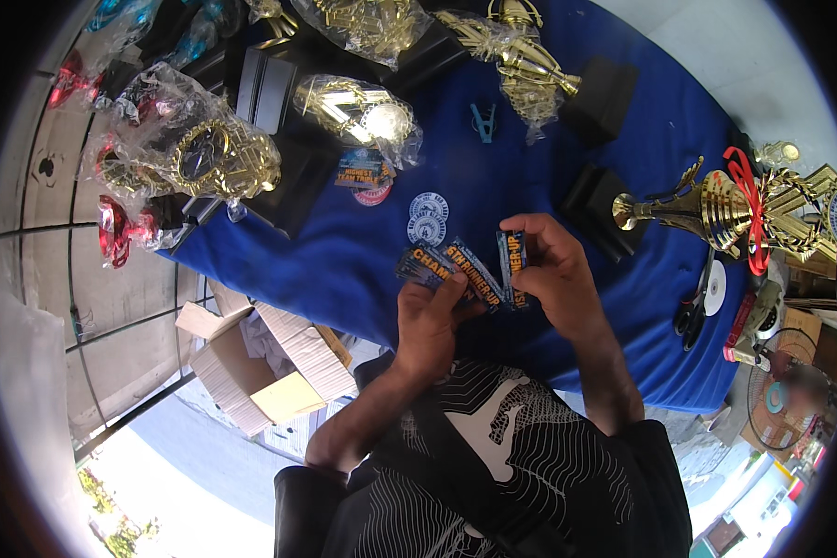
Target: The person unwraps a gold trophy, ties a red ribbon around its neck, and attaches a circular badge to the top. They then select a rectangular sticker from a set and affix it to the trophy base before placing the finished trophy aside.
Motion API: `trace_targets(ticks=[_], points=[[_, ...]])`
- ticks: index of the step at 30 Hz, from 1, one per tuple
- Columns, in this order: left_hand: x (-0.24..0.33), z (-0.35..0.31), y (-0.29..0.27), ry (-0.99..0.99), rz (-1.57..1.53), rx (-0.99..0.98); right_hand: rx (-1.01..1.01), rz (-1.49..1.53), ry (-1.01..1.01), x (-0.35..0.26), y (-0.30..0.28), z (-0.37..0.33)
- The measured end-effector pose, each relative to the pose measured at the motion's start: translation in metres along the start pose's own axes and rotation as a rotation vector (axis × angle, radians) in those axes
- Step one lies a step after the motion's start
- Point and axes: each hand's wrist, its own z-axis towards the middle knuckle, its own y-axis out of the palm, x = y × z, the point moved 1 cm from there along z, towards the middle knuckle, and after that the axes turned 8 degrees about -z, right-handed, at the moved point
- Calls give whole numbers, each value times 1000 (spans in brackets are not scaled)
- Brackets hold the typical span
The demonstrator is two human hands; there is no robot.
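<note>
Blue-draped tbl (pixel 516 186) ctr, beige panelled wall (pixel 116 288) far L, gry flr (pixel 200 423) lower L, bright daylight (pixel 205 507) btm L

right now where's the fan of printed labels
In the head view, the fan of printed labels is in the left hand, just below the round labels and left of the label strip held by the right hand.

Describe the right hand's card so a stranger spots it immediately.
Start at the big blue cloth beyond the black patterned shirt. Over it, the right hand pinches a small dark-blue card with orange lettering. It looks nearly upright, held separately from the slanting, fanned cards in the left hand.
</note>
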Motion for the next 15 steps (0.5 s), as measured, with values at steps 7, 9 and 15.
trace_targets(ticks=[7,9,15], points=[[0,1,0,15,36,35,97,233,27,-1,-4,2],[1,0,2,26,37,33,138,135,30,-2,4,-1],[3,2,6,-1,52,87,-74,-66,76,2,12,-1]])
